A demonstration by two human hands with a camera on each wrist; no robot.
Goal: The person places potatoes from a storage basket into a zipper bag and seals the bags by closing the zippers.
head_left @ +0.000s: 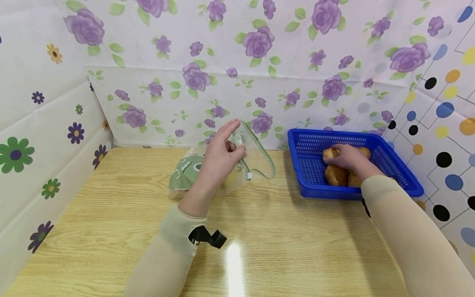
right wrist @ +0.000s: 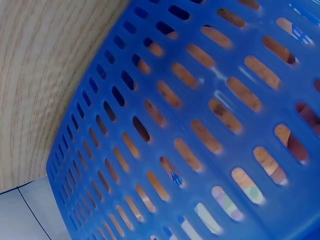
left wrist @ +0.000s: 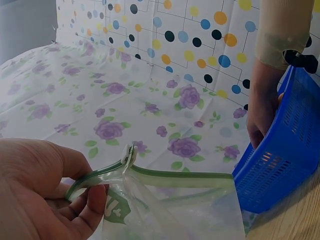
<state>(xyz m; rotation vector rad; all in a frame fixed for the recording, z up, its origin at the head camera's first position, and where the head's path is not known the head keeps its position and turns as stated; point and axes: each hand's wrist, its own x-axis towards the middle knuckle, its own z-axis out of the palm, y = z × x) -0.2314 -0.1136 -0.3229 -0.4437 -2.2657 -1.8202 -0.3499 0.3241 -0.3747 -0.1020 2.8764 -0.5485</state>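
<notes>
A clear zip bag (head_left: 259,159) with a green zip edge and green cartoon print stands on the table at centre, its mouth gaping toward the right. My left hand (head_left: 219,159) pinches the bag's rim between thumb and fingers; the left wrist view shows the white zip slider (left wrist: 130,156) beside those fingers. Something yellowish shows low inside the bag, partly behind the wrist. On the right, my right hand (head_left: 350,158) reaches into a blue basket (head_left: 326,192) and grips a potato (head_left: 330,155). More potatoes (head_left: 336,175) lie under and around that hand. Basket slats hide most of the hand in the right wrist view.
The wood-grain table (head_left: 274,239) carries both bag and basket. Behind it hangs a flowered sheet (head_left: 230,95), close to the basket's back rim. A dotted sheet (head_left: 445,144) borders the right side.
</notes>
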